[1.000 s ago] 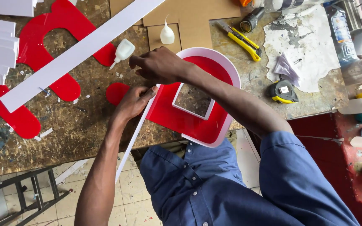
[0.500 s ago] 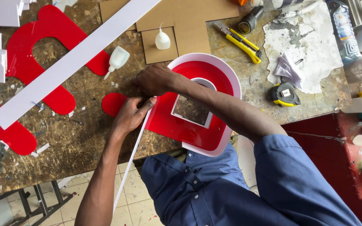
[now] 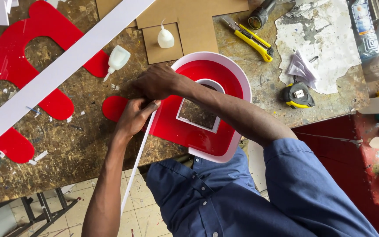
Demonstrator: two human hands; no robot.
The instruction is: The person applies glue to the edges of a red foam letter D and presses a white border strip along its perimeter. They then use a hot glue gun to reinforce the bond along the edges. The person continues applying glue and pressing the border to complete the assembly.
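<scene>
A red acrylic letter shape (image 3: 185,131) with a white rim and a square white-edged hole lies on the worn workbench (image 3: 75,145), overhanging its front edge. My left hand (image 3: 133,118) pinches a long thin white strip (image 3: 133,169) against the letter's left side; the strip runs down past the bench edge. My right hand (image 3: 156,82) presses down on the same spot from above, fingers closed over the strip's upper end.
A small glue bottle (image 3: 117,59) lies just left of my hands, another (image 3: 165,38) stands on cardboard (image 3: 189,19). A wide white strip (image 3: 66,66) crosses red cut-outs (image 3: 36,39). A yellow utility knife (image 3: 251,39) and tape measure (image 3: 298,95) lie to the right.
The view has shifted a little, so the letter sits lower in frame. Both hands stay on the strip at the letter's left edge; my left hand has closed in under my right.
</scene>
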